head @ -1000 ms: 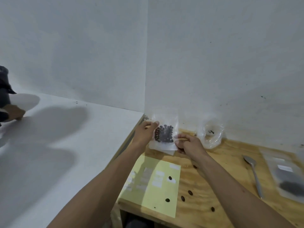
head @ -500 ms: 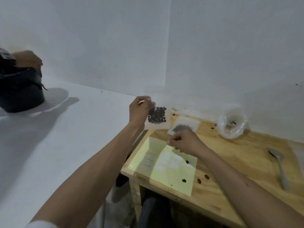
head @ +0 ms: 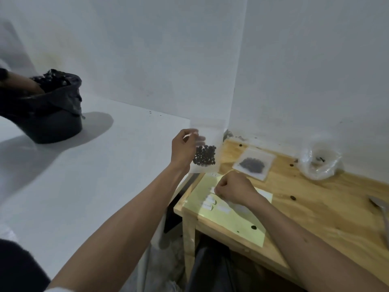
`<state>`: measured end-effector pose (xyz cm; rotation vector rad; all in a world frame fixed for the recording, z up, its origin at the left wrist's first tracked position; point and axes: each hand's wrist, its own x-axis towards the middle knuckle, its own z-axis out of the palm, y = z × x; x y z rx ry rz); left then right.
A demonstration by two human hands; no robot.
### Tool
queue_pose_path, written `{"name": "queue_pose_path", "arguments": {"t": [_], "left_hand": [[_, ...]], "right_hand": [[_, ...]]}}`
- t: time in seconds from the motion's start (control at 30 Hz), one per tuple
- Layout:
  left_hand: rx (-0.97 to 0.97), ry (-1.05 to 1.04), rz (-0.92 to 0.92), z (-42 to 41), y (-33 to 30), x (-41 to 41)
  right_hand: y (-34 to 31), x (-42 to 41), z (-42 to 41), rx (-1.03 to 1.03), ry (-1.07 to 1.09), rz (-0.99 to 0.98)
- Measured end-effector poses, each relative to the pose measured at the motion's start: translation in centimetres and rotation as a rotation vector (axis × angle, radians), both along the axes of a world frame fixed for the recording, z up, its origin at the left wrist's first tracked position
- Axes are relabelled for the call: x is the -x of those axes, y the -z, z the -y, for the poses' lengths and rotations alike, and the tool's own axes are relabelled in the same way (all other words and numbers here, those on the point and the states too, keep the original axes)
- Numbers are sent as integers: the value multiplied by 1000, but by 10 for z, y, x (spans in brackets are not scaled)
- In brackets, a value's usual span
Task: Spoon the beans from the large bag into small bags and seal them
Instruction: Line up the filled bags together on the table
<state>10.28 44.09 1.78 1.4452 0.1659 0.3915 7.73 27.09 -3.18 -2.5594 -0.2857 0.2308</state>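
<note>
Over the gap between the white surface (head: 88,186) and the wooden table's (head: 315,209) left edge, the left hand (head: 183,149) pinches a small clear bag (head: 205,152) upright in the air, dark beans (head: 204,155) bunched in its lower half. At four o'clock from it the right hand (head: 233,189) is curled on the yellow label sheet (head: 229,220) at the table's near-left corner (what its fingertips hold cannot be told). Another filled small bag (head: 253,163) lies flat at one o'clock from that hand, a crumpled clear large bag (head: 320,163) by the wall beyond.
</note>
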Motion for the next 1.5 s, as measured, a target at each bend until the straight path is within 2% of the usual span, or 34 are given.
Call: {"name": "queue_pose_path", "arguments": {"t": [0.07,0.17,0.33,0.47,0.83,0.97,1.1,1.2,1.3,1.37,1.5], "left_hand": [[0,15,-26,3,4,2],[24,40,-50,11,6,3],[42,132,-48,40,4,3],[64,219,-35,67,-2,4],[65,337,-21,103,-9,7],[7,348,-42,110,-10,8],[37,328,-40,119,-10,8],[78,332,-21,125,-9,7],[39,357,2,135,-8,9],[30,360,9,143,-7,11],[17,361,-10,157,-5,13]], "right_hand": [[-3,0,6,-51,1,-10],[-22,1,20,-339,69,-2],[-68,-4,43,-513,210,252],[-82,-15,56,-488,251,345],[-78,-21,82,-413,299,446],[-78,-21,89,-383,319,461],[-72,-14,96,-365,443,500],[-71,-9,106,-571,542,366],[-69,-10,121,-799,481,160],[-68,-8,129,-854,439,147],[-61,-9,144,-838,494,169]]}}
